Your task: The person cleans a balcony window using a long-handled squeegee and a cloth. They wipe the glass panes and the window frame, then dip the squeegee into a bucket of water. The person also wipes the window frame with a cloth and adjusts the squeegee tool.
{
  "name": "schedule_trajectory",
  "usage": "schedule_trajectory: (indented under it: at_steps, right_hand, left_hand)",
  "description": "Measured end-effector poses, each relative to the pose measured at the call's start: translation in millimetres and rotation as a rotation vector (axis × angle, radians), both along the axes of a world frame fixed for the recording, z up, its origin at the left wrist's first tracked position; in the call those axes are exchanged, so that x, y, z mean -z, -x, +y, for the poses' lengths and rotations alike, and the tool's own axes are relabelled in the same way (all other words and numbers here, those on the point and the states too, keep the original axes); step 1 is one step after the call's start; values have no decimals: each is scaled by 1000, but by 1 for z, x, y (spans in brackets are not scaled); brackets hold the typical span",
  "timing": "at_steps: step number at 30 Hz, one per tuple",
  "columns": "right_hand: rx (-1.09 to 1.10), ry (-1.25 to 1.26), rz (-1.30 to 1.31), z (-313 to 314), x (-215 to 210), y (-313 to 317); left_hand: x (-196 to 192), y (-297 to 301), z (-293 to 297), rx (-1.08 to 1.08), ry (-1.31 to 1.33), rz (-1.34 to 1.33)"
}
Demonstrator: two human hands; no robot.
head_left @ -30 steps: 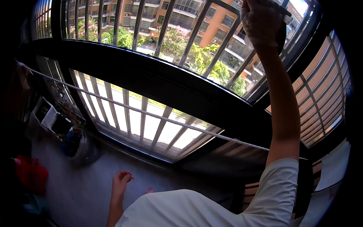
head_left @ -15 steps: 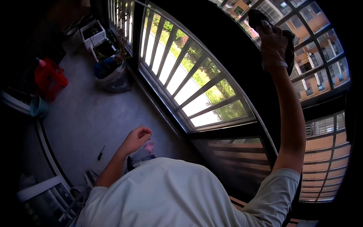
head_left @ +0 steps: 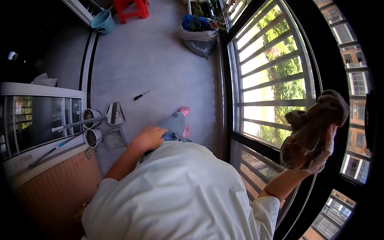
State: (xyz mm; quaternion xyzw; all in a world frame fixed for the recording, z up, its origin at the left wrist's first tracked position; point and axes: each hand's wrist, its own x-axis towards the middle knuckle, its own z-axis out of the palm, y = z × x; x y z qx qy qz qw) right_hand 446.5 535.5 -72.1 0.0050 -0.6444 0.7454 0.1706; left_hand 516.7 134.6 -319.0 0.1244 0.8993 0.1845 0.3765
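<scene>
Right hand (head_left: 318,154) is gripping a brown cloth (head_left: 314,128), fingers closed round it w/ most of the hand hidden under the bunched fabric; the cloth is sitting raised at the right of the view, up against the dark window frame (head_left: 332,72), beside the grille bars (head_left: 276,80). Can't tell if the cloth is actually touching the frame or just in front of it. Left hand (head_left: 150,138) is hanging low at the person's side, holding nothing, fingers loosely curled, narrow rather than spread, resting near the thigh of the blue jeans (head_left: 174,124). A pink shoe (head_left: 184,111) is showing just past the knee on the grey tiled floor (head_left: 152,60). The white shirt (head_left: 180,196) is filling the lower middle of the view. On the floor to the left, well apart from both hands, a mop w/ a triangular head (head_left: 115,113) is lying next to two round cans (head_left: 93,138); a small dark screwdriver (head_left: 141,95) is lying farther up the floor. Near the top, a grey plastic bag w/ blue stuff inside (head_left: 199,38) is standing by the window, w/ a red stool (head_left: 132,8) and a teal bucket (head_left: 103,21) beyond it. A white-framed glass cabinet (head_left: 40,116) is sitting at the far left.
</scene>
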Motion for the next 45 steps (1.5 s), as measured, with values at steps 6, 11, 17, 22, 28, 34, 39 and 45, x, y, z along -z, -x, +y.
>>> schedule_trajectory:
  at_steps: [6, 11, 17, 22, 28, 34, 39, 45]
  right_hand:
    - [-73, 648, -517, -99, 52, 34]
    - [-93, 562, -556, -165, 74, 95]
    - [-388, 727, -858, -283, 93, 199]
    - [-454, 751, -1025, -374, 111, 280]
    - [-489, 637, -1079, -432, 104, 385]
    - [-401, 685, -916, -443, 126, 513]
    - [-256, 727, -765, -489, 147, 638]
    - [-590, 741, -813, -601, 112, 776]
  left_hand:
    - [1, 11, -23, -125, -27, 25]
    - [1, 51, -61, -229, -101, 25]
    - [-3, 132, -163, -381, -223, 266]
    - [-38, 222, -256, -565, -340, 624]
    - [-65, 324, -331, -529, -366, 753]
    - [-85, 464, -367, -232, -461, 710]
    - [-80, 578, -430, -236, -406, 644]
    - [-100, 664, -522, -565, -306, 535]
